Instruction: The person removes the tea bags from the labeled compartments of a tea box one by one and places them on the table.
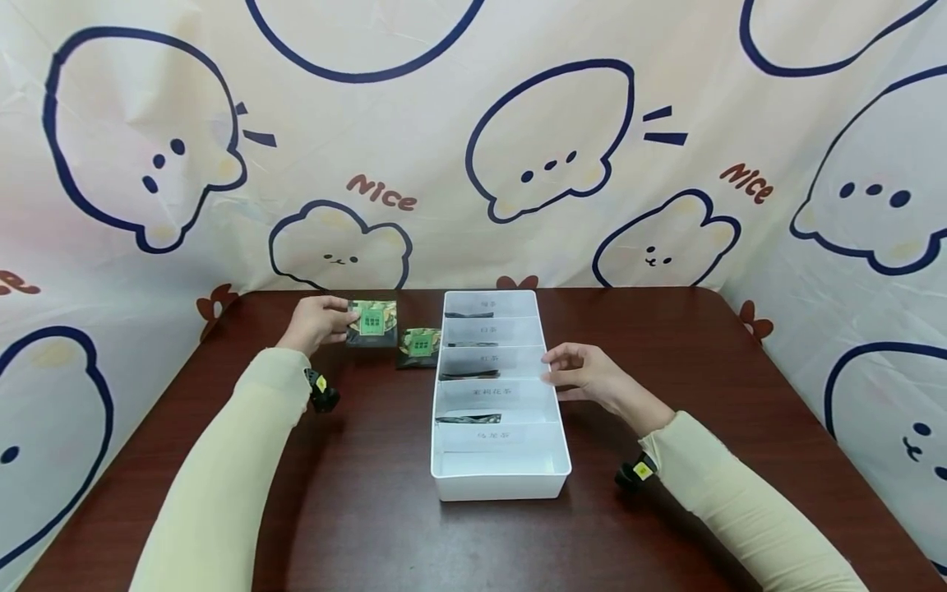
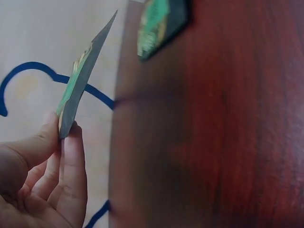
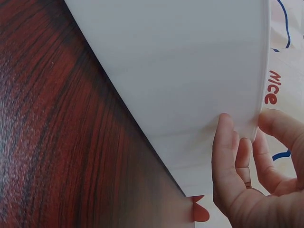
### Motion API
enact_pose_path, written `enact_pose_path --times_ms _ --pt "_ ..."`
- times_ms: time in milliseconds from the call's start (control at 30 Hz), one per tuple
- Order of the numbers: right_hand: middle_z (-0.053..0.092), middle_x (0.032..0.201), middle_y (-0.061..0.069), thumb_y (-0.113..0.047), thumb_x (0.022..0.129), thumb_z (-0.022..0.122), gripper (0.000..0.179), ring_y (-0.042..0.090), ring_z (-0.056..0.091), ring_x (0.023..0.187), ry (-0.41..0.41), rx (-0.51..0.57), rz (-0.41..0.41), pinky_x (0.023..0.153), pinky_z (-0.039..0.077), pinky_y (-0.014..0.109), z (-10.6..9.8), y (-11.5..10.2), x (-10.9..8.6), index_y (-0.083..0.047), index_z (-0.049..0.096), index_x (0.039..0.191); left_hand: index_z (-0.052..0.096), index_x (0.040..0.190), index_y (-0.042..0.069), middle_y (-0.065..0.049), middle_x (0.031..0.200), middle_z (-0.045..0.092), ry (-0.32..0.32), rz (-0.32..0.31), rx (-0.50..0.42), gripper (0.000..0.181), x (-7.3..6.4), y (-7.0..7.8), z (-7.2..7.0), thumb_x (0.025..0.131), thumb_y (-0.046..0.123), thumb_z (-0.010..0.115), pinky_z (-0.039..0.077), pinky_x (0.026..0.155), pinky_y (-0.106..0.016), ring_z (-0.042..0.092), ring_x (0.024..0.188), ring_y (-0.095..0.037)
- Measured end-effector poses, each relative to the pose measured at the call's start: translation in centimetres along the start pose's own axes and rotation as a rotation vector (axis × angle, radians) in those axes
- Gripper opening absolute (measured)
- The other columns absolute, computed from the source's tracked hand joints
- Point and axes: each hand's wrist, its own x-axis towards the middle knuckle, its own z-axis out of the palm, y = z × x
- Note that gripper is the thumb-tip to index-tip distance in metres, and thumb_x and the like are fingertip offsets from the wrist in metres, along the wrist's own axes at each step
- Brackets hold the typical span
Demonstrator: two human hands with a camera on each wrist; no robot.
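My left hand [image 1: 314, 323] pinches a dark tea packet [image 1: 373, 323] with a green label by its edge, thumb on one face and fingers on the other. In the left wrist view this packet [image 2: 78, 83] is seen nearly edge-on. A second green-labelled tea packet [image 1: 420, 347] lies on the table against the left side of a white divided box [image 1: 500, 487]. At the box's right side, my right hand [image 1: 592, 378] holds the rim. The right wrist view shows its thumb at the rim and its fingers [image 3: 224, 142] against the outer wall.
The box's compartments carry printed Chinese labels [image 1: 491, 392]. Dark packet edges [image 1: 469, 374] show in several of them. A dark red-brown wooden table [image 1: 355, 510] lies under everything, and a patterned cloth [image 1: 436, 148] hangs behind it and at both sides.
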Motion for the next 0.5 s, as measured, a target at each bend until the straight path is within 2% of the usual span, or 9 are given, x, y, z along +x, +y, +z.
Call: enact_pose_path --times_ms 267,500 --pt "0.055 0.097 0.008 -0.008 0.086 0.072 0.04 0.019 0.061 0.086 0.004 -0.007 0.001 0.08 0.058 0.041 -0.2 0.1 0.1 0.003 0.055 0.12 0.05 0.135 -0.002 -0.015 0.118 0.056 -0.031 -0.029 0.066 0.048 0.6 -0.6 0.7 0.093 0.013 0.066 0.057 0.067 -0.024 0.061 0.077 -0.008" --pt "0.055 0.096 0.007 -0.007 0.085 0.073 0.038 0.018 0.061 0.087 0.003 0.018 -0.003 0.079 0.058 0.043 0.0 0.2 0.1 0.002 0.057 0.118 0.051 0.135 -0.001 -0.012 0.115 0.056 -0.016 -0.077 0.06 0.047 1.1 -1.7 0.7 0.093 0.013 0.066 0.057 0.069 -0.026 0.06 0.076 -0.009"
